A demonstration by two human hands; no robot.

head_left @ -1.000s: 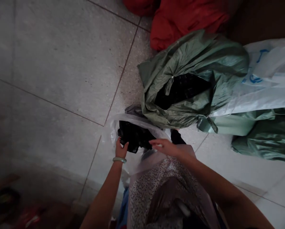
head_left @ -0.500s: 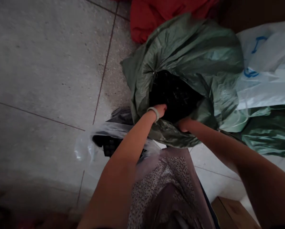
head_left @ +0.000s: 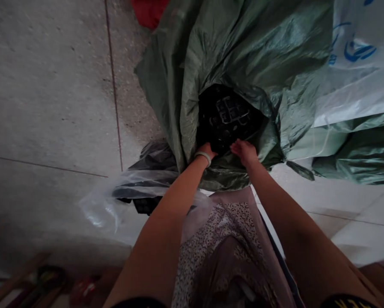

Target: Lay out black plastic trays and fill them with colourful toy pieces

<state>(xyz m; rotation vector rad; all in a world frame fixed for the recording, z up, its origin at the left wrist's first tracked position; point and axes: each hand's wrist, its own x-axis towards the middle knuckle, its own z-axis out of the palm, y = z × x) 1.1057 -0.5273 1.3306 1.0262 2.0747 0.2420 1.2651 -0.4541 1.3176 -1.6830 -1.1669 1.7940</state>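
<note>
A large dark green woven-plastic sack (head_left: 192, 85) stands in front of me, its crumpled mouth gaping. Inside lie black plastic pieces (head_left: 232, 111), some with a frame-like outline; their exact kind is too dark to make out. At the near left rim, my left hand (head_left: 207, 150), with a pale bangle on the wrist, is closed on the sack's edge; its fingertips are partly in shadow. My right hand (head_left: 245, 152) is at the near right rim, fingers stretched out toward the opening and nothing visible held in them.
Left of the sack, a clear plastic bag (head_left: 98, 209) with black pieces (head_left: 143, 205) lies on the tiled floor (head_left: 50, 107). A white bag with blue print (head_left: 365, 77) and another green sack (head_left: 365, 156) are at right. Red fabric (head_left: 148, 13) shows at the top.
The sack appears larger and closer, and more of the black pieces show inside. My right hand has come out of the sack's fold, fingers now visible. My left hand stays at the rim.
</note>
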